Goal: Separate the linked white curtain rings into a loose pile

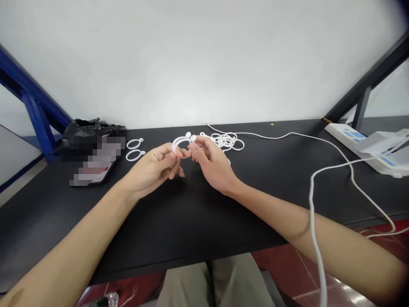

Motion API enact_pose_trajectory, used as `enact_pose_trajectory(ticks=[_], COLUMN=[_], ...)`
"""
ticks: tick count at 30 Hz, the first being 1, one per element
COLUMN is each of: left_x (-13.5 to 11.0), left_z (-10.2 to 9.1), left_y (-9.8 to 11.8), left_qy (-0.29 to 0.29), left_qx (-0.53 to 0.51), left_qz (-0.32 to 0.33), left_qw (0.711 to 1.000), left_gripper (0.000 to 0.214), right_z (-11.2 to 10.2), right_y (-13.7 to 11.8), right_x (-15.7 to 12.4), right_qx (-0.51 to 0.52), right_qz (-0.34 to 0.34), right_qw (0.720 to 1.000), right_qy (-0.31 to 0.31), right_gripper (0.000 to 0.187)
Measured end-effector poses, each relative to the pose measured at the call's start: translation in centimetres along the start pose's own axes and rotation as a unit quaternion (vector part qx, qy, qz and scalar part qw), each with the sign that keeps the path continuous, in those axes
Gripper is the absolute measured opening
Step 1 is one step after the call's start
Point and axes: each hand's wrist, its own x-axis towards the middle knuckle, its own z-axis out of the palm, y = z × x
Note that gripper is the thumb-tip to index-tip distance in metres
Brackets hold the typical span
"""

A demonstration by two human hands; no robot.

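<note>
The left hand (156, 164) and right hand (211, 164) are both pinched on a white cable loop (179, 142), apparently bending it into a ring, just left of the cable tangle (228, 140) on the table (191, 213); two rings (134, 149) lie farther left.

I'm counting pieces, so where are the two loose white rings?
Head view: the two white rings lie on the black table, just left of the left hand and right of the black bag.
</note>
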Motion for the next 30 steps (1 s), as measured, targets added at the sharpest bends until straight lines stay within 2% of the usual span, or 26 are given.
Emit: enact_pose_trajectory(ticks=[3,6,8,11,14,17,19,21,23,24,26,30], left_x=[-0.2,-0.3,-0.3,-0.2,-0.2,-0.4,-0.5,-0.7,-0.7,-0.7,-0.6,-0.2], left_z=[0.0,0.1,0.2,0.2,0.2,0.0,-0.1,-0.1,0.0,0.1,0.4,1.0], left_y=[0.2,0.8,1.1,1.2,1.2,1.4,1.6,1.8,1.8,1.7,1.3,0.6], left_qy=[-0.027,-0.041,-0.032,0.006,0.014,0.014,0.011,-0.004,-0.032,-0.047,-0.054,-0.027], left_qx=[0.010,0.006,-0.001,0.040,0.091,0.075,0.048,0.035,0.045,0.056,0.071,0.064], left_qz=[-0.023,-0.050,-0.073,-0.104,-0.118,-0.121,-0.121,-0.122,-0.129,-0.133,-0.126,-0.086], left_qw=[0.999,0.998,0.997,0.994,0.989,0.990,0.991,0.992,0.990,0.988,0.988,0.994], left_gripper=[0.011,0.018,0.028,0.046,0.045,0.031,0.028,0.034,0.045,0.052,0.065,0.072], right_z=[-0.1,-0.1,-0.2,-0.2,-0.3,-0.5,-0.8,-1.2,-1.3,-1.4,-1.3,-1.0], right_y=[0.3,0.5,0.4,0.3,0.2,0.1,-0.1,-0.3,-0.6,-0.6,-0.7,-0.6], right_x=[0.2,0.2,0.0,-0.2,-0.3,0.0,0.2,0.4,0.5,0.5,0.5,0.5], right_qx=[0.060,0.050,-0.007,-0.107,-0.150,-0.076,0.045,0.171,0.253,0.275,0.300,0.306], right_qz=[0.026,0.037,-0.002,-0.099,-0.139,-0.086,-0.011,0.063,0.107,0.120,0.138,0.165], right_qw=[0.995,0.994,0.996,0.986,0.976,0.989,0.983,0.941,0.892,0.877,0.866,0.875], right_qy=[-0.077,-0.088,-0.087,-0.080,-0.068,-0.092,-0.177,-0.287,-0.358,-0.374,-0.375,-0.336], right_gripper=[0.037,0.037,0.032,0.026,0.023,0.020,0.021,0.026,0.035,0.040,0.051,0.060])
